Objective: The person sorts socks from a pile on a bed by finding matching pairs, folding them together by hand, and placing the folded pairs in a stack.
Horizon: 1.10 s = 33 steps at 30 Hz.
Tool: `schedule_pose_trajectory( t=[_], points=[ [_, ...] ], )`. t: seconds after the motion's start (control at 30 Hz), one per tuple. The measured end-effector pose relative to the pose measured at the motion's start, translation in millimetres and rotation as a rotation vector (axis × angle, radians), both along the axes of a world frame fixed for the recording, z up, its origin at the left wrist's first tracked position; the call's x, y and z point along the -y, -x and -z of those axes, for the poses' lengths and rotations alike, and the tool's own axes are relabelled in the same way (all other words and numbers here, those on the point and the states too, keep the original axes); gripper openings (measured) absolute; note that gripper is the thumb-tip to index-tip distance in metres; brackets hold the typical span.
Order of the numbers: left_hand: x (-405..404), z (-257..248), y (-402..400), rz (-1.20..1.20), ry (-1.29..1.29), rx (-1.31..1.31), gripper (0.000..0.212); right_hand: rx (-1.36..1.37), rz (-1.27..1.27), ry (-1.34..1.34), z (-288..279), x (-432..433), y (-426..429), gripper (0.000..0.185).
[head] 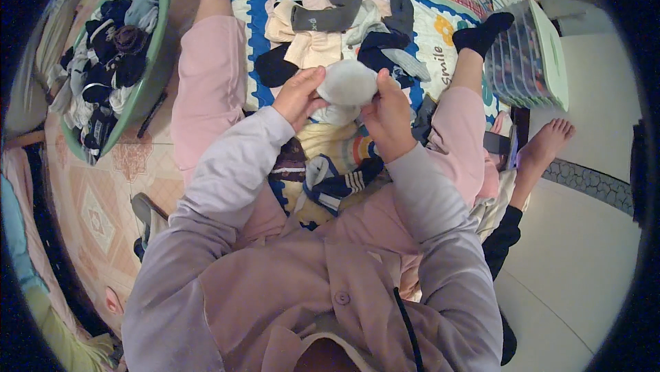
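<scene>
A white sock (346,82), bunched into a rounded shape, is stretched between my two hands above a patterned mat. My left hand (301,94) grips its left side, thumb on top. On its right side my right hand (388,111) holds on the same way. Beneath them lie loose socks: a dark grey one (325,17), a cream one (313,49), a black one (276,65) and a light grey ribbed one (407,63). Closer to my body are a navy sock with white stripes (356,181) and a brown one (290,160).
A green basin (164,16) heaped with socks stands on the tiled floor to the left. At the right is a clear plastic box (521,57) with a pale green panel. My legs frame the mat (433,26). Another person's bare foot (544,145) rests at the right.
</scene>
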<state>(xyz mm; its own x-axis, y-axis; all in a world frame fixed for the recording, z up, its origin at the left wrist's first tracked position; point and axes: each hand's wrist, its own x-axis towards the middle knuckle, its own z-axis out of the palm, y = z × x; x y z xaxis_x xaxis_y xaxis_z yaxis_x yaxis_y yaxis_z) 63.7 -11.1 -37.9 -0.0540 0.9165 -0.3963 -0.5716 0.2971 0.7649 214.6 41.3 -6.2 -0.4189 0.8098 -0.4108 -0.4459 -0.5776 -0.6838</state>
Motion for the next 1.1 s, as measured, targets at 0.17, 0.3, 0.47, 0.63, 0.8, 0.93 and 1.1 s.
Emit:
schedule_pose_trajectory(
  t=[0.17,0.3,0.47,0.63,0.8,0.93,1.1],
  points=[
    [-0.4,7.2,-1.8,0.017,-0.005,0.632,0.033,-0.116,-0.012,0.118,-9.1,-1.2,1.2,0.035],
    [2.4,-7.9,2.5,0.082,-0.156,1.051,0.04,-0.218,-0.147,0.158,-10.6,-11.4,4.1,0.032],
    [10.5,-4.3,5.8,0.084,-0.15,0.988,0.042,-0.127,-0.18,0.117,-6.3,2.4,20.0,0.025],
    [9.7,-26.3,-3.7,-0.058,-0.176,0.395,0.043,-0.059,-0.119,-0.054,9.4,-2.4,17.3,0.021],
    [33.2,-50.7,36.3,-0.055,-0.158,-0.353,0.032,-0.01,-0.282,-0.142,5.9,10.6,19.6,0.012],
    [65.0,-101.9,110.2,-0.891,-0.179,-1.301,0.008,-0.009,-0.246,-0.134,-15.7,9.3,14.5,0.014],
    [125.0,-119.2,230.3,-1.154,-0.051,-1.917,0.028,-0.093,-0.135,-0.103,-19.3,-6.6,5.9,0.012]
  ],
)
